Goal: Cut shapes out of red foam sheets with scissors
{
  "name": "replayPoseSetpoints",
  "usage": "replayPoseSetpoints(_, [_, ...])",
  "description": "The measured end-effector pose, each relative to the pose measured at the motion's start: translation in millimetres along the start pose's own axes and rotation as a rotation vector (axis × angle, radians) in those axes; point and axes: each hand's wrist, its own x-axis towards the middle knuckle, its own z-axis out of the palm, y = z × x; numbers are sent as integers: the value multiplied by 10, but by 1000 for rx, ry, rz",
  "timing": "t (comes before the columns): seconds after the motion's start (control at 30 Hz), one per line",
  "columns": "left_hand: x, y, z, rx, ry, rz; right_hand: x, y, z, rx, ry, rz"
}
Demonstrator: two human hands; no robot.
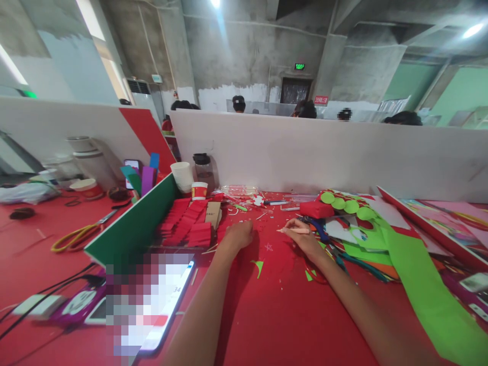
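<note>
My right hand (303, 239) is closed around a slim pale pen (295, 231), its tip pointing left, just above the red tabletop (267, 315). Between my hands a small star outline (269, 247) shows in pale lines on the red surface. My left hand (239, 236) rests on the table left of the star, fingers curled under; whatever they may hold is hidden. A green paper scrap (259, 268) lies below the star. Folded red paper strips (186, 223) are piled beyond my left forearm.
Bright green paper (415, 274), green discs (351, 206) and blue-handled scissors (319, 229) crowd the right. A lit phone (163, 310) lies left. A green divider (133, 223), paper cups (182, 176) and a dark-lidded bottle (203, 170) stand behind, before a white partition (324, 157).
</note>
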Motion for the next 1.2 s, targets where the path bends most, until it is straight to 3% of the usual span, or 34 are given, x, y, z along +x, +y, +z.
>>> replayPoseSetpoints(0.17, [12,-32,18,22,25,-53,91,60,-92,-10,40,-83])
replayPoseSetpoints(0.43, [0,-132,-82,23,107,-152,192,186,-159,54,44,-71])
replayPoseSetpoints(0.73, [-54,-52,-102,57,33,-159,214,217,-163,68,45,-73])
replayPoseSetpoints(1.03, [-28,48,-68,46,112,22,134,126,-141,19,20,-129])
replayPoseSetpoints(1.2, [33,153,24,-72,93,281,96,70,-129,8,-24,-140])
